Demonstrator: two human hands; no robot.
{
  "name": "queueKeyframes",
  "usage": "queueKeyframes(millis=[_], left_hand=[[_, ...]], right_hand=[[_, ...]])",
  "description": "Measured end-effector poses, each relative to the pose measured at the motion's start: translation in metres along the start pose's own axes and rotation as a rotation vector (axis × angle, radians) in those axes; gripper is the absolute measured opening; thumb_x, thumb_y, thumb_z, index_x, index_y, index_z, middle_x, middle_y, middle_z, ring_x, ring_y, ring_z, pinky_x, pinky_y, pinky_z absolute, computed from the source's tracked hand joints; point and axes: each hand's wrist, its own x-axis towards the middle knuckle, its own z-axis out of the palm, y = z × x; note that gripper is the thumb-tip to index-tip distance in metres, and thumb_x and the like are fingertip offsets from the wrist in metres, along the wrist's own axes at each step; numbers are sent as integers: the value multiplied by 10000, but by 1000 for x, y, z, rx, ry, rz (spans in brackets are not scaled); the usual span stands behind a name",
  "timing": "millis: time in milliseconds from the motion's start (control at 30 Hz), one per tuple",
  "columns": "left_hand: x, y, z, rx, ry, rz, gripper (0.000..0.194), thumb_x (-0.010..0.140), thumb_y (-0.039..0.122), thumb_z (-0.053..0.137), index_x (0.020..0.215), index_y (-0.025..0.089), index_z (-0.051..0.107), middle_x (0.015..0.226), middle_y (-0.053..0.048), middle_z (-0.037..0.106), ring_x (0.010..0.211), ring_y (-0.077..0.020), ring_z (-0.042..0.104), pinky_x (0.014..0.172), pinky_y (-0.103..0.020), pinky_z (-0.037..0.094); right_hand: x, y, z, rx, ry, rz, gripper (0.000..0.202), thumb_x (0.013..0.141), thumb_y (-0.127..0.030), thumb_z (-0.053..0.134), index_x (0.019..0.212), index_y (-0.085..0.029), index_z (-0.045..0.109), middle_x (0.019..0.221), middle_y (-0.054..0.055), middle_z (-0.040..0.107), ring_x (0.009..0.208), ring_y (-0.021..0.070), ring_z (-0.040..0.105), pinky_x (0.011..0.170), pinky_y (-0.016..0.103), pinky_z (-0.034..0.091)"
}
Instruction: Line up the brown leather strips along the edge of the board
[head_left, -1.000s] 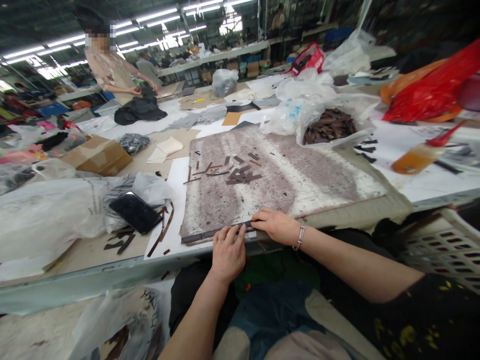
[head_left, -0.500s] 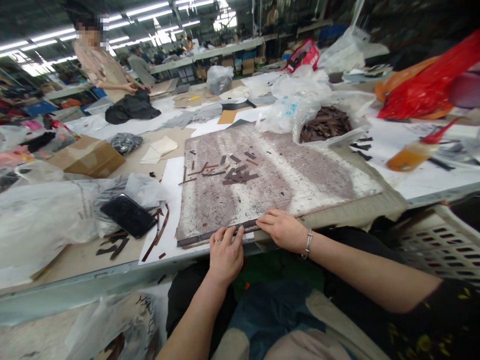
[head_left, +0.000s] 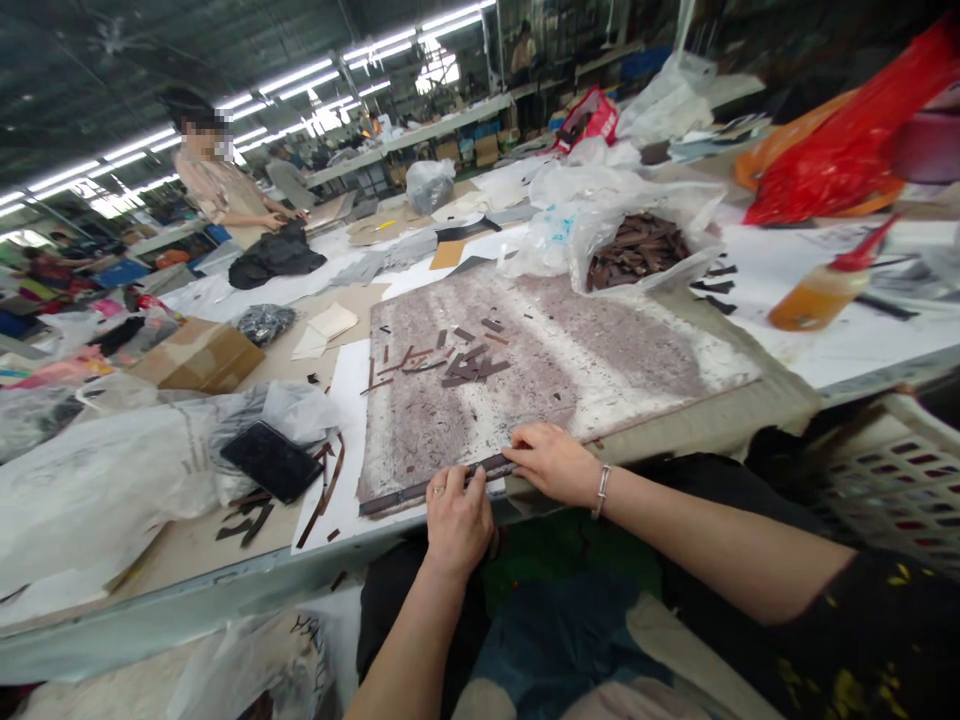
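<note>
A speckled board [head_left: 540, 370] lies on the table, with a dark strip [head_left: 405, 493] along its near edge. My left hand [head_left: 459, 520] has its fingers bent over that strip, a ring on one of them. Just to the right, my right hand [head_left: 553, 462] pinches the strip's right part between thumb and fingers, its tips close to the left hand's. Small dark brown pieces [head_left: 471, 368] lie scattered on the board's left half. Behind the board, an open clear bag [head_left: 592, 250] holds many brown strips [head_left: 641, 250].
A black phone [head_left: 271, 460] rests on plastic bags at the left, near loose strips and a cardboard box [head_left: 199, 355]. On the right are a glue bottle [head_left: 817, 298], a red bag [head_left: 847, 140] and a white basket [head_left: 892, 480]. A person [head_left: 225, 190] stands across the table.
The view has tilted and shifted a little. Both hands remain at the board's near edge, still on the dark strip, with the fingertips slightly closer together.
</note>
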Motion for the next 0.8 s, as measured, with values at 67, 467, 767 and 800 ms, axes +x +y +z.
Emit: queueKeyframes(millis=[67, 467, 767, 800], left_hand=[[2, 2, -2, -3, 0, -11, 249, 839, 196, 496, 1036, 207, 648, 940, -92, 578, 922, -241, 503, 818, -387, 408], [121, -52, -4, -184, -59, -82, 302, 829, 164, 465, 1070, 161, 648, 1042, -74, 645, 955, -198, 588, 872, -321, 468], [193, -69, 43, -27, -318, 87, 315, 814, 135, 471, 1055, 178, 668, 1124, -67, 637, 1030, -190, 574, 926, -275, 428], [193, -71, 44, -16, -321, 83, 283, 828, 156, 465, 1003, 185, 685, 1072, -65, 651, 996, -193, 583, 905, -283, 437]], right_hand=[[-1, -8, 0, -62, -1, -13, 212, 870, -218, 528, 1049, -167, 630, 979, 85, 566, 931, 223, 466, 855, 386, 402], [3, 2, -2, 210, 245, 82, 268, 850, -281, 577, 1103, -218, 639, 1067, 85, 563, 980, 225, 459, 877, 400, 406], [9, 37, -4, 211, 367, 132, 311, 848, -164, 542, 1146, -211, 619, 1040, 91, 591, 967, 217, 489, 863, 398, 429], [8, 40, -5, 217, 379, 137, 310, 847, -160, 539, 1141, -213, 623, 1037, 91, 594, 963, 217, 495, 859, 397, 434]])
